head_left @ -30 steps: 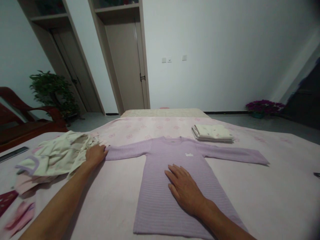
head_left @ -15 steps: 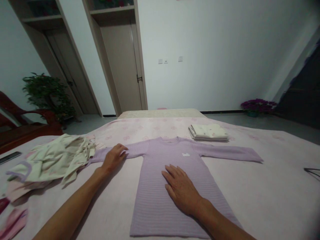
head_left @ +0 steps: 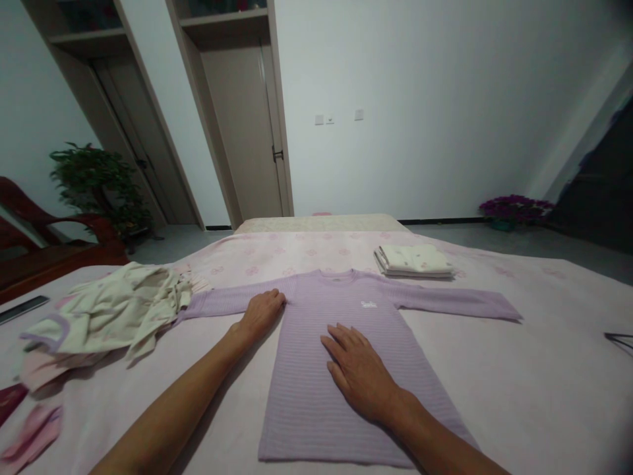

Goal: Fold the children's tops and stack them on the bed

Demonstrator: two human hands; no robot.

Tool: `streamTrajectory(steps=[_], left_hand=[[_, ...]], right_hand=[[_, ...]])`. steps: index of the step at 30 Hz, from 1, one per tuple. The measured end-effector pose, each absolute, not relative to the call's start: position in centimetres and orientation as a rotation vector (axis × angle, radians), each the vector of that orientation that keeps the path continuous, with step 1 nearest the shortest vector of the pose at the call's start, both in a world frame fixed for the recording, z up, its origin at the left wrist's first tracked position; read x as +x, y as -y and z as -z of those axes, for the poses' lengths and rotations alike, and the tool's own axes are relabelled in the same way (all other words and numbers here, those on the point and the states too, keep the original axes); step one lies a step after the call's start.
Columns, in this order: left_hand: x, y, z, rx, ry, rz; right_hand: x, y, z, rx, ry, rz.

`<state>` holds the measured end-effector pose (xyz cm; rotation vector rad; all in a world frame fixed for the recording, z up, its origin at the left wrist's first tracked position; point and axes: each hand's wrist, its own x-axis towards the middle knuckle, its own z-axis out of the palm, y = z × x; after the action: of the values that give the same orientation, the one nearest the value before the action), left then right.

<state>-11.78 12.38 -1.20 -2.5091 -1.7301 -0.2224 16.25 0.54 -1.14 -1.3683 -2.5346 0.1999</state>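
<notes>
A lilac striped long-sleeved shirt (head_left: 306, 396) lies flat and spread out, neckline away from me, both sleeves stretched sideways. My left hand (head_left: 264, 310) is at the left armpit, where the sleeve joins the body. Its fingers are bent and pressed together on the fabric there; the fingertips are partly hidden. On the middle of the shirt's front rests my right hand (head_left: 359, 369), palm down with fingers stretched out. The end of the left sleeve reaches a heap of cream clothes (head_left: 113, 307).
A pink-white patterned cover (head_left: 534, 382) lies under everything. Folded cream cloth (head_left: 415, 258) sits beyond the right sleeve. At the left are a phone (head_left: 24, 309), a pink garment (head_left: 34, 435) and a dark red item (head_left: 10, 401). A thin black object (head_left: 618, 339) lies far right.
My left hand has slid right along the sleeve to the armpit, and its fingers have drawn together on the cloth. My right hand stays on the shirt front.
</notes>
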Motion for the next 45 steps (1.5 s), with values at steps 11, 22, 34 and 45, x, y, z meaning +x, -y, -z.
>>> streamTrajectory(steps=[11, 22, 34, 45], left_hand=[[-13.9, -13.1, -0.7, -2.689, 1.901, 0.178], [-16.7, -14.5, 0.1, -2.124, 2.267, 0.238], [-15.9, -16.4, 3.7, -2.41, 2.036, 0.072], [-8.1, -17.0, 2.0, -2.307, 2.068, 0.125]], right_hand=[[16.4, -0.7, 1.3, -1.351, 2.523, -0.229], [16.5, -0.5, 1.2, -1.349, 2.509, -0.254], [16.7, -0.4, 1.2, -1.352, 2.512, -0.258], [16.7, -0.3, 1.3, -1.319, 2.49, -0.286]])
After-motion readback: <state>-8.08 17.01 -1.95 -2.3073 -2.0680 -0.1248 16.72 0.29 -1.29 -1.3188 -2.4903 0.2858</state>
